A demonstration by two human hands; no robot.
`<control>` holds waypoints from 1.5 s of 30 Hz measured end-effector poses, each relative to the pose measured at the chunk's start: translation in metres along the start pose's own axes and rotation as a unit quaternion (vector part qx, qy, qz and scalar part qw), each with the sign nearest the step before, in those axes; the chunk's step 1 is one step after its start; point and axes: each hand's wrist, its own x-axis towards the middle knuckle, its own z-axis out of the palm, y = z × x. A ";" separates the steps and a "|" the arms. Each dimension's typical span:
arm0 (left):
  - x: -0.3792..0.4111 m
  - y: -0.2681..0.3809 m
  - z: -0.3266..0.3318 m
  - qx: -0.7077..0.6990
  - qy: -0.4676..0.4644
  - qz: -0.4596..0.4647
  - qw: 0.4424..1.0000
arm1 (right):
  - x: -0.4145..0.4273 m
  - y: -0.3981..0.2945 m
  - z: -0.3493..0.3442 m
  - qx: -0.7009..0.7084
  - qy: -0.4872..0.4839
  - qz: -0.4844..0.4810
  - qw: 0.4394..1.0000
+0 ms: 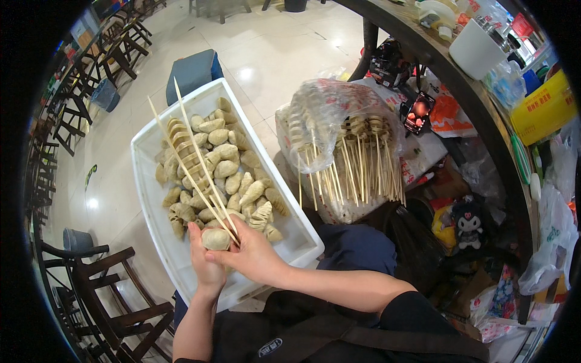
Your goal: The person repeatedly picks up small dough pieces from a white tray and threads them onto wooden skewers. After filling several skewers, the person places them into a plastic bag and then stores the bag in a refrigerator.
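A white plastic tub (281, 170) holds many pale, ridged food pieces (225, 169), perhaps spiral-cut dried tofu or gluten. Over its near end, my left hand (206, 258) grips a rounded pale piece (215, 239), whose side my right thumb touches. In my right hand (254, 249) are long wooden skewers (195, 140) pointing away from me across the tub. A ridged piece (184, 145) lies under and between them at the far end; whether a skewer passes through it I cannot tell. To the right, many finished-looking skewers (358, 168) bearing similar pieces lie partly under a clear plastic bag (317, 104).
A blue-grey stool (190, 72) stands beyond the tub. Wooden chairs (113, 308) are at left. A dark-edged table (513, 136) curves along the right, with bags and a white container (476, 50). A lit phone (420, 111) leans near the skewers, and a plush toy (470, 224) sits below.
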 end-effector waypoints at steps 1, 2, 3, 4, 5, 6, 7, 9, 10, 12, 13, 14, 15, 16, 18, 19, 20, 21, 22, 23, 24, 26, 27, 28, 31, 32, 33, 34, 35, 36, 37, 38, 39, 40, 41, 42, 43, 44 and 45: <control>0.001 -0.001 -0.002 0.004 -0.016 0.007 1.000 | 0.000 0.000 -0.001 -0.001 0.000 -0.007 1.000; 0.001 -0.003 0.000 0.010 0.006 0.019 1.000 | 0.000 0.001 -0.001 -0.009 -0.004 0.002 1.000; 0.001 -0.004 0.003 0.015 0.028 0.031 0.999 | 0.001 0.003 -0.002 -0.018 -0.007 0.011 1.000; 0.001 -0.006 0.005 0.020 0.050 0.043 0.998 | 0.001 0.003 -0.003 -0.026 -0.010 0.020 0.999; 0.002 -0.007 0.004 0.025 0.041 0.041 0.998 | 0.000 0.003 -0.004 -0.015 -0.006 0.014 1.000; 0.003 -0.006 0.001 0.031 0.034 0.042 0.998 | 0.000 -0.001 -0.002 -0.003 -0.003 0.007 1.000; 0.003 -0.006 -0.001 0.036 0.027 0.042 0.998 | 0.000 -0.003 -0.002 0.009 -0.001 0.001 1.000; 0.004 -0.008 -0.003 0.064 0.020 0.055 0.996 | 0.002 -0.002 -0.003 0.001 -0.015 0.034 0.999; 0.004 -0.007 -0.004 0.077 0.019 0.062 0.995 | 0.003 -0.002 -0.003 -0.003 -0.024 0.050 0.998; 0.002 -0.002 -0.001 0.121 0.044 0.084 0.988 | 0.007 -0.011 -0.004 -0.012 -0.020 0.085 0.996; 0.001 0.000 0.004 0.143 0.058 0.094 0.984 | 0.007 -0.015 -0.005 -0.017 -0.020 0.102 0.994; -0.002 0.005 0.010 0.203 0.044 0.152 0.966 | 0.009 -0.012 -0.006 -0.003 0.008 0.082 0.997; -0.005 0.009 0.013 0.267 0.037 0.207 0.941 | 0.012 -0.013 -0.011 0.006 -0.022 0.088 0.996; -0.008 0.013 0.014 0.331 0.031 0.257 0.907 | 0.012 -0.008 -0.012 0.002 -0.006 0.065 0.998; -0.012 0.015 0.013 0.380 0.015 0.339 0.860 | 0.013 -0.010 -0.010 0.119 -0.002 0.113 0.986; -0.012 0.019 0.015 0.379 -0.001 0.354 0.855 | 0.013 -0.012 -0.013 0.131 0.009 0.134 0.982; -0.011 0.026 0.016 0.378 -0.018 0.367 0.850 | 0.013 -0.013 -0.013 0.146 0.017 0.155 0.977; -0.012 0.030 0.016 0.373 -0.039 0.382 0.845 | 0.013 -0.014 -0.016 0.154 0.021 0.160 0.975; -0.011 0.023 0.008 0.299 -0.060 0.245 0.920 | 0.013 -0.015 -0.020 0.172 0.004 0.180 0.968; -0.013 0.025 0.002 0.191 -0.072 0.162 0.965 | 0.014 -0.017 -0.023 0.190 -0.013 0.200 0.961; -0.012 0.030 0.001 0.077 -0.091 0.077 0.990 | 0.015 -0.017 -0.026 0.206 -0.022 0.217 0.954; -0.007 0.035 -0.002 -0.037 -0.128 -0.041 0.990 | 0.016 -0.019 -0.026 0.186 -0.026 0.212 0.959; -0.007 0.036 -0.002 -0.022 -0.131 -0.033 0.991 | 0.017 -0.020 -0.025 0.177 -0.030 0.211 0.961; -0.009 0.038 0.000 -0.006 -0.134 -0.025 0.991 | 0.017 -0.022 -0.024 0.176 -0.025 0.216 0.960; -0.012 0.042 0.005 0.052 -0.108 0.037 0.992 | 0.019 -0.024 -0.021 0.171 -0.018 0.220 0.960; -0.012 0.042 0.006 0.074 -0.093 0.064 0.991 | 0.018 -0.022 -0.021 0.166 -0.023 0.214 0.962; -0.013 0.040 0.006 0.077 -0.086 0.074 0.991 | 0.018 -0.020 -0.020 0.163 -0.027 0.208 0.964; -0.014 0.037 0.007 0.081 -0.078 0.084 0.990 | 0.018 -0.018 -0.019 0.158 -0.027 0.211 0.964; -0.015 0.035 0.008 0.085 -0.071 0.095 0.989 | 0.018 -0.017 -0.018 0.154 -0.027 0.213 0.964; -0.016 0.034 0.009 0.064 -0.076 0.093 0.991 | 0.018 -0.015 -0.018 0.150 -0.027 0.216 0.964; -0.016 0.033 0.011 0.044 -0.080 0.092 0.992 | 0.018 -0.013 -0.018 0.152 -0.033 0.211 0.965; -0.017 0.033 0.012 0.024 -0.084 0.091 0.992 | 0.019 -0.011 -0.020 0.155 -0.039 0.206 0.966; -0.018 0.033 0.011 0.011 -0.088 0.071 0.994 | 0.019 -0.010 -0.020 0.158 -0.044 0.200 0.966; -0.018 0.032 0.010 -0.002 -0.092 0.051 0.994 | 0.019 -0.011 -0.020 0.161 -0.042 0.200 0.966; -0.019 0.032 0.009 -0.015 -0.096 0.031 0.995 | 0.018 -0.011 -0.019 0.164 -0.040 0.200 0.965; -0.019 0.031 0.008 -0.050 -0.103 0.020 0.993 | 0.018 -0.012 -0.018 0.167 -0.039 0.199 0.965; -0.019 0.030 0.007 -0.085 -0.109 0.009 0.990 | 0.018 -0.012 -0.018 0.169 -0.036 0.201 0.964; -0.019 0.029 0.006 -0.119 -0.115 -0.002 0.986 | 0.017 -0.013 -0.017 0.172 -0.034 0.203 0.963; -0.018 0.029 0.006 -0.126 -0.120 -0.011 0.985 | 0.017 -0.014 -0.017 0.175 -0.031 0.206 0.962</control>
